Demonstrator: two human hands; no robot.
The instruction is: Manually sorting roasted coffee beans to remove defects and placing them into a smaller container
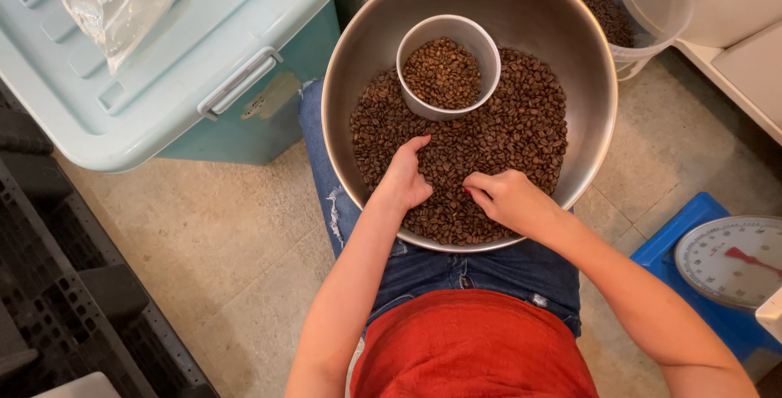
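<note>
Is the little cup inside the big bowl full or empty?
Nearly full: the little cup stands upright in the big bowl, with brown beans almost to its rim.

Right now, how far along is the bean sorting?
Some beans already sit in the small cup standing in the steel bowl. Both hands are at work: the left hand and right hand rest in the loose coffee beans. That large layer covering the bowl's bottom appears to be what is left.
</note>
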